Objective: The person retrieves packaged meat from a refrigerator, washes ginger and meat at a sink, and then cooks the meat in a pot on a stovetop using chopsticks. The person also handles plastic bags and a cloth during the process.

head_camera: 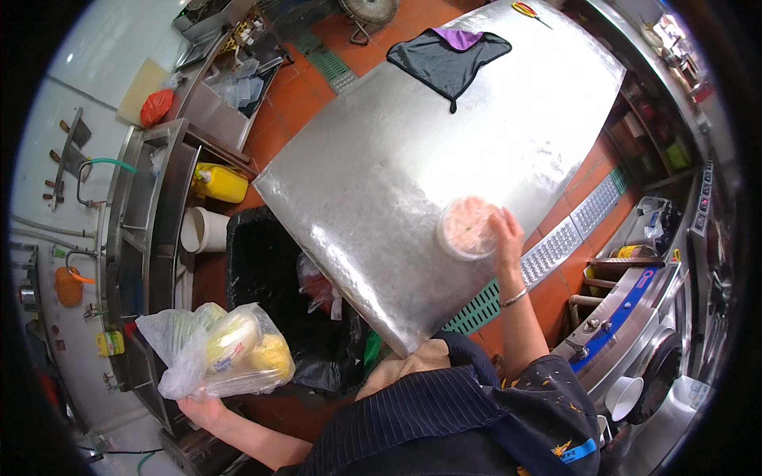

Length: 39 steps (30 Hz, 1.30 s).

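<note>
In my left hand [202,409] hangs a translucent plastic bag [178,357], held out low on the left, apart from the table. Through the film I make out a pale green and white napa cabbage [232,342] and something yellow [271,357] that I cannot identify. My right hand [508,235] grips the right side of a round, clear plastic tub [443,238]. Pinkish food, perhaps minced meat, shows from above in the tub. It is at the near right part of the stainless steel table [369,190]; whether it touches the surface is hard to tell.
A grey and purple cloth [452,62] and yellow-red handled scissors [530,13] lie at the table's far end. Below its left edge stands a black-lined bin [256,262]. Steel sinks [140,202] run along the left wall; a stove [619,321] is at right.
</note>
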Each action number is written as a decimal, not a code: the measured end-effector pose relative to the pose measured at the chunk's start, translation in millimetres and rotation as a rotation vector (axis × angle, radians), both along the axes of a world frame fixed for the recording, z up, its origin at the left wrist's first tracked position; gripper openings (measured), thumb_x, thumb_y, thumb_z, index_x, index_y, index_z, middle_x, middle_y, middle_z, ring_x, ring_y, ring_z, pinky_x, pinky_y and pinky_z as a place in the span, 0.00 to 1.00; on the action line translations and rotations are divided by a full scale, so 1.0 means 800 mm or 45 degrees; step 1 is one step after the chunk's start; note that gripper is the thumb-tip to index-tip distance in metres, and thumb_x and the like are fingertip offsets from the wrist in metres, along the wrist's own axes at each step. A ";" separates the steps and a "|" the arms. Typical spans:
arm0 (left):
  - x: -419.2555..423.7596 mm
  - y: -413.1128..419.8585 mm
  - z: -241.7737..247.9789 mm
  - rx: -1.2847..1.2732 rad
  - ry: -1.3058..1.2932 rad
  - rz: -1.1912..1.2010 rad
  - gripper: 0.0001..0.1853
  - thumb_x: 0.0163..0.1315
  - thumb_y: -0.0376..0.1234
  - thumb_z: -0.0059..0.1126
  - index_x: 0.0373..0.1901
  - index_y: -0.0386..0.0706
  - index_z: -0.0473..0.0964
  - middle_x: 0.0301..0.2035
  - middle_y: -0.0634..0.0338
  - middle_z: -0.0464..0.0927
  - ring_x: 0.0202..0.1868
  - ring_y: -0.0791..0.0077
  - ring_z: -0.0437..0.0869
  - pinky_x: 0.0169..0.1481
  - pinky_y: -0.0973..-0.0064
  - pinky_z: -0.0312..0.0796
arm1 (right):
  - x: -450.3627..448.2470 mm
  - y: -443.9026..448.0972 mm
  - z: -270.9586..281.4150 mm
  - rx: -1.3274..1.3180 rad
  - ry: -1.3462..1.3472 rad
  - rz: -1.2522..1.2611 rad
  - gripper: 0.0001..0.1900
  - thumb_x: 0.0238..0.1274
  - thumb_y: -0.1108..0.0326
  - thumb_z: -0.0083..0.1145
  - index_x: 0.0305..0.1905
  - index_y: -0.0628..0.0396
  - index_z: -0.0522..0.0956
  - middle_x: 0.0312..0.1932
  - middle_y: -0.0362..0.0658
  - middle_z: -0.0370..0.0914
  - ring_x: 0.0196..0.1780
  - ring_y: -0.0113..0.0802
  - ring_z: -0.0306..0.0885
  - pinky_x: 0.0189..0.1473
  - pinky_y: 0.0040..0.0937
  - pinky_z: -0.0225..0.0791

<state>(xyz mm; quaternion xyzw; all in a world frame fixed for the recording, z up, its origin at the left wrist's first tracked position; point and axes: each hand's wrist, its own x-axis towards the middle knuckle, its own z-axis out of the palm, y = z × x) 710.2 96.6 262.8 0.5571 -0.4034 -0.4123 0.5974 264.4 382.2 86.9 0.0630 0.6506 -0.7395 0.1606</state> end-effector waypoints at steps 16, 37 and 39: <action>0.067 0.009 -0.008 -0.059 -0.420 -0.026 0.21 0.53 0.26 0.54 0.50 0.31 0.66 0.49 0.50 0.72 0.49 0.64 0.73 0.58 0.70 0.64 | -0.121 -0.104 0.098 0.903 1.270 0.133 0.18 0.57 0.69 0.47 0.53 0.59 0.68 0.56 0.53 0.64 0.58 0.48 0.63 0.60 0.41 0.55; 0.021 0.020 0.005 0.117 -0.080 0.312 0.18 0.59 0.24 0.45 0.52 0.29 0.64 0.50 0.48 0.70 0.50 0.63 0.72 0.58 0.68 0.65 | -0.078 -0.122 -0.018 1.361 0.809 1.737 0.09 0.49 0.67 0.48 0.31 0.58 0.78 0.30 0.54 0.78 0.38 0.49 0.77 0.41 0.41 0.70; 0.012 0.025 0.004 0.124 -0.189 0.311 0.18 0.59 0.23 0.44 0.52 0.29 0.64 0.50 0.48 0.70 0.50 0.63 0.73 0.58 0.69 0.65 | -0.095 -0.123 -0.029 1.300 0.841 1.255 0.17 0.54 0.56 0.49 0.44 0.54 0.76 0.45 0.57 0.73 0.49 0.53 0.71 0.49 0.41 0.66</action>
